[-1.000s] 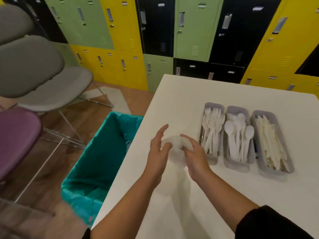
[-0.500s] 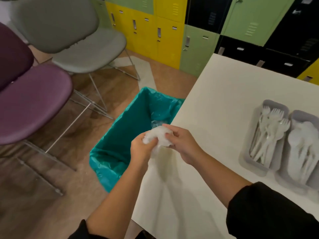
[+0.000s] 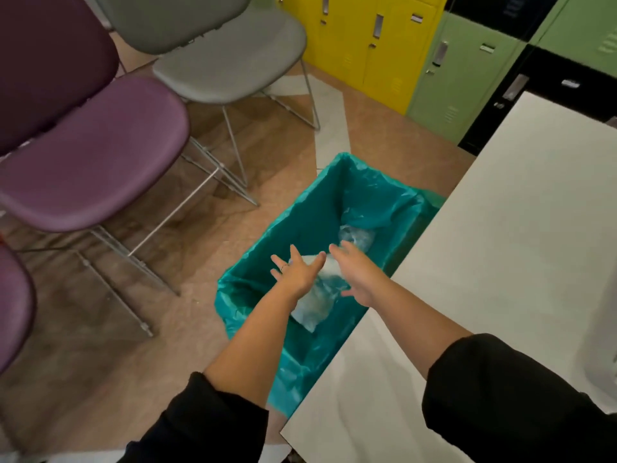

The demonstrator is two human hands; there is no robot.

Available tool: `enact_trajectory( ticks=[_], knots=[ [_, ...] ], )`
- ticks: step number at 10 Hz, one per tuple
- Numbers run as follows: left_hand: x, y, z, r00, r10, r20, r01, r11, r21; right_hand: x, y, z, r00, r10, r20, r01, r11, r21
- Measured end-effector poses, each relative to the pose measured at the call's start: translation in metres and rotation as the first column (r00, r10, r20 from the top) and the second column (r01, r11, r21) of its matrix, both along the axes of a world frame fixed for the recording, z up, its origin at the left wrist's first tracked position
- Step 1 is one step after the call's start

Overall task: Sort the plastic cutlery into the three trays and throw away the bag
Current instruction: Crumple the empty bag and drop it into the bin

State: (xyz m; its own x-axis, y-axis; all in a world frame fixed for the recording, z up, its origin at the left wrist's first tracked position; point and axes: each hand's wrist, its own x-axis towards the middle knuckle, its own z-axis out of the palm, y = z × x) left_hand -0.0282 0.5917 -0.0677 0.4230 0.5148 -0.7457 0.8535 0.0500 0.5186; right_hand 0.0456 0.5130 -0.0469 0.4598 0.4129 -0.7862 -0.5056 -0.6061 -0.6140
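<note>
Open bin mouth (image 3: 302, 208) between table edge (image 3: 430, 228) and purple chair (image 3: 93, 162)

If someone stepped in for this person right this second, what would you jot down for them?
Left hand: open, fingers spread, holding nothing, above the bin.
Right hand: open, also empty, above the bin.
Bag: crumpled, out of both hands, inside the bin's teal liner; some clear plastic lies deeper in there.
Table: to the right of the bin; the bit in view is bare. The trays and cutlery are mostly out of frame, so I cannot check the sorting.
Done: bag thrown away.
Left: look over the trays.
</note>
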Motion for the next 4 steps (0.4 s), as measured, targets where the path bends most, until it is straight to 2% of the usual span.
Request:
enact_trajectory(
  ticks=[1,3,4],
  knots=[
    [-0.0009,0.0062,-0.0139,0.999,-0.03,-0.04,0.03,0.999,0.014,0.0009,0.0014,-0.007,1.0,-0.01,-0.016,0.01,0.999,-0.045],
    [-0.0043,0.0094,-0.0176,0.997,-0.074,0.001,0.074,0.997,0.003,0.0001,-0.0013,-0.0038,0.998,-0.055,-0.017,0.055,0.998,-0.012],
    [-0.0025,0.0064,-0.0123,0.995,-0.099,0.014,0.098,0.994,0.044,-0.0028,-0.0061,-0.0022,0.998,-0.062,-0.001,0.062,0.998,0.012]
  ],
)
